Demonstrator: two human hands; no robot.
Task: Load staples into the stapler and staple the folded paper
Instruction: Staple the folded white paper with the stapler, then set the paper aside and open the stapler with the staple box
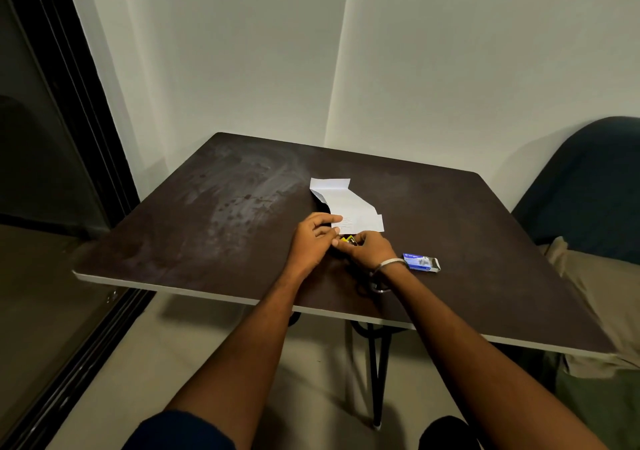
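Note:
A folded white paper (346, 203) lies near the middle of the dark table (207, 227). My left hand (313, 241) pinches the paper's near corner between thumb and fingers. Just to its right, my right hand (370, 250) grips a small yellow stapler (347, 240) at the paper's near edge; most of the stapler is hidden by my fingers. A blue staple box (420, 262) lies open on the table beside my right wrist.
The table stands in a corner of white walls. A dark blue chair (588, 186) and a beige cushion (595, 297) sit to the right. A dark door frame (69, 103) runs along the left. Black table legs (377, 373) show below the front edge.

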